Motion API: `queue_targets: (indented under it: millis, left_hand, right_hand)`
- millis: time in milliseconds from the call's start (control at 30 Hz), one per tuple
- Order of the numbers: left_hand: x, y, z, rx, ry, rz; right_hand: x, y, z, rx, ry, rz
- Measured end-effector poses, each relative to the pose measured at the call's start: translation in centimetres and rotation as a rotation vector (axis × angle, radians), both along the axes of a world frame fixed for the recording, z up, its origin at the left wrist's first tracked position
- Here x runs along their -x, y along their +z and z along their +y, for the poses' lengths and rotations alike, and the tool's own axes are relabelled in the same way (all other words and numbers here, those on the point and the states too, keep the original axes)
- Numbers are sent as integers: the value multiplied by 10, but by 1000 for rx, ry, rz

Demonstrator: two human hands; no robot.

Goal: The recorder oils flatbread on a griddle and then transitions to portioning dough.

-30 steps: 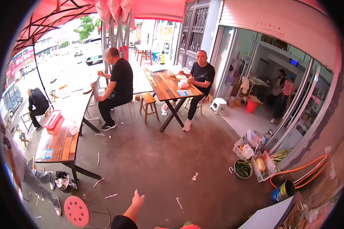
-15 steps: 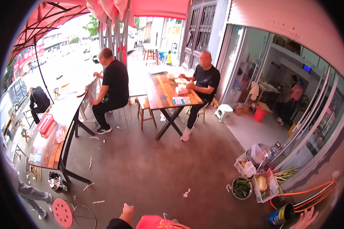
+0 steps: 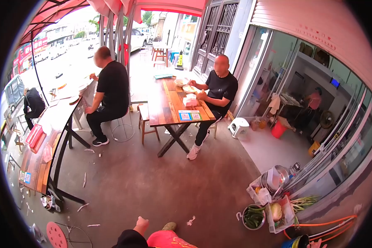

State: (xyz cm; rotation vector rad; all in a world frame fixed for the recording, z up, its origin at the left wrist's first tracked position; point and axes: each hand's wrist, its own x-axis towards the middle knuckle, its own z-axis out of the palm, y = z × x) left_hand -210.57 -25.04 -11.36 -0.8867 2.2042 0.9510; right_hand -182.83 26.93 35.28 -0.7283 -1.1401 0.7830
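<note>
My left hand (image 3: 141, 224) reaches forward from a black sleeve, over the concrete floor beside my red apron (image 3: 167, 239). Its fingers are curled in, and I see nothing in them. At the lower right rim, just the fingertips of my right hand (image 3: 317, 244) show, apart from each other and holding nothing visible. They are close to a blue tin (image 3: 295, 242), cut off by the picture's edge. A metal bowl of green vegetables (image 3: 253, 217) and a white crate (image 3: 288, 215) with a cabbage and more produce stand on the floor beyond that hand.
Ahead, a person in black eats at a wooden table (image 3: 169, 108); another sits on a stool by a long table (image 3: 41, 167) at left. A pink round stool (image 3: 56, 234) lies tipped near the left rim. Orange hose (image 3: 335, 223) curls at right. Paper scraps litter the floor.
The view has moved forward, so the tables and crates sit nearer. My right hand has dropped almost out of the picture. My shoe now shows in front of the apron.
</note>
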Motion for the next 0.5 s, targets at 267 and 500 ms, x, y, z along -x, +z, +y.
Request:
queue_targets:
  millis: [267, 500]
  left_hand:
    - [138, 3, 42, -39, -78, 151]
    - [176, 45, 95, -72, -190, 154]
  right_hand:
    - [50, 30, -6, -150, -154, -9]
    - [23, 15, -5, -157, -301, -15]
